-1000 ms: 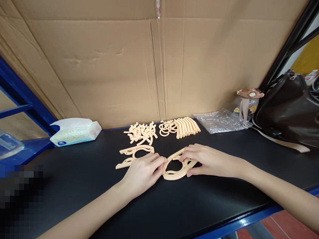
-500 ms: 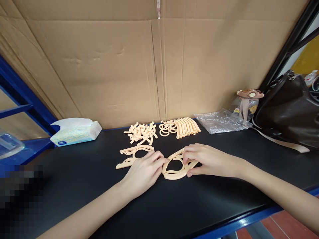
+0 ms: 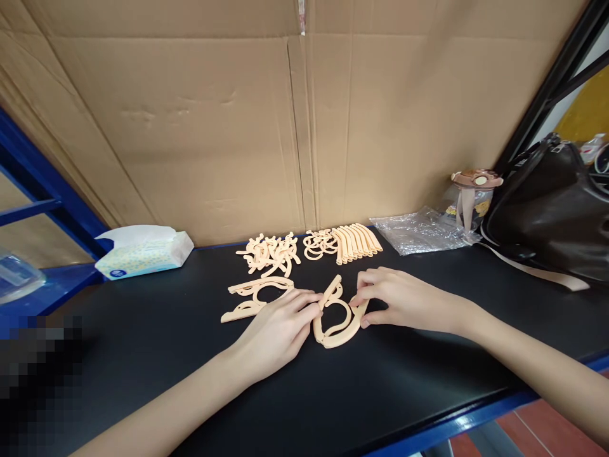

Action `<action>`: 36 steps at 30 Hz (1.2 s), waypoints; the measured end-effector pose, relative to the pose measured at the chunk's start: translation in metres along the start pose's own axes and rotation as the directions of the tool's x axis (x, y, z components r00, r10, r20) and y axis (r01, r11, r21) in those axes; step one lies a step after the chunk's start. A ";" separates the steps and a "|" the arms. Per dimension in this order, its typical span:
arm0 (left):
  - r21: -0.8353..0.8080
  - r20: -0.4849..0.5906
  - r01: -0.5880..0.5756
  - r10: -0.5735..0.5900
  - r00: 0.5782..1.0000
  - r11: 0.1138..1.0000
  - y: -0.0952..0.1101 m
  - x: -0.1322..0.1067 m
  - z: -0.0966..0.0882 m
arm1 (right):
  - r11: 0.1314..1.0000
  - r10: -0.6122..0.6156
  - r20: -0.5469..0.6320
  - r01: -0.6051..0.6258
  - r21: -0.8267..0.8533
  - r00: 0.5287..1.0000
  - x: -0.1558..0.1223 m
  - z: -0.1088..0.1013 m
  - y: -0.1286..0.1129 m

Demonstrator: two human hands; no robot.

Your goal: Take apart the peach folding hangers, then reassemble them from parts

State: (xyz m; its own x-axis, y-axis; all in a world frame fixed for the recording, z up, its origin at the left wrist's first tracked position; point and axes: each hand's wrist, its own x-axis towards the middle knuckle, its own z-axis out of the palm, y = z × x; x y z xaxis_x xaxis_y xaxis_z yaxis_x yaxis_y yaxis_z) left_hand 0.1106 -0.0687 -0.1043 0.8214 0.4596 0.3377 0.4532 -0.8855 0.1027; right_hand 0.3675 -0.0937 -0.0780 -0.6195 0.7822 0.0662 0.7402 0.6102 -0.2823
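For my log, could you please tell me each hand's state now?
Left hand: holding the beige curved piece.
Right hand: holding the same piece.

The one camera rides on the person's head, above the near side of the bench [image 3: 333,400], facing forward and down. It sits close enough that the left hand [image 3: 280,324] and right hand [image 3: 402,297] lie just below mid-view. The angle is wide, reaching a blue frame [image 3: 52,190] at left, a dark bag [image 3: 552,197] at right and the cardboard [image 3: 214,127] rising along the far side.
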 end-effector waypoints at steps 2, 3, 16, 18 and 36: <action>-0.018 0.000 -0.026 0.026 1.000 0.999 0.001 0.001 0.000 | 1.000 0.002 0.014 -0.002 -0.022 1.000 -0.003 -0.002 0.000; -0.026 -0.005 -0.039 0.039 0.999 0.999 0.000 0.001 0.000 | 0.999 0.001 0.017 0.000 -0.036 1.000 -0.004 -0.003 0.000; 0.023 -0.007 -0.121 0.121 0.993 0.992 0.000 0.001 0.004 | 0.999 -0.045 -0.016 0.045 -0.009 0.999 -0.001 0.005 -0.004; 0.013 -0.003 -0.085 0.085 0.996 0.996 0.000 0.002 0.004 | 0.998 -0.062 -0.023 0.062 -0.027 0.998 0.001 0.006 -0.005; 0.005 -0.030 0.099 -0.099 0.995 0.995 -0.002 -0.002 0.005 | 0.988 -0.137 -0.155 0.145 0.045 0.978 -0.003 0.005 -0.023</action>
State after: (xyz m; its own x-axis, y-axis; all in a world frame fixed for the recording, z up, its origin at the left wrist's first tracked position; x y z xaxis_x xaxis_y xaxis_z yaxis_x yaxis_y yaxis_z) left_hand 0.1092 -0.0673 -0.1098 0.7619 0.5425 0.3537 0.5340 -0.8353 0.1309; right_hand 0.3510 -0.1103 -0.0765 -0.6669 0.7014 0.2517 0.6298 0.7110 -0.3126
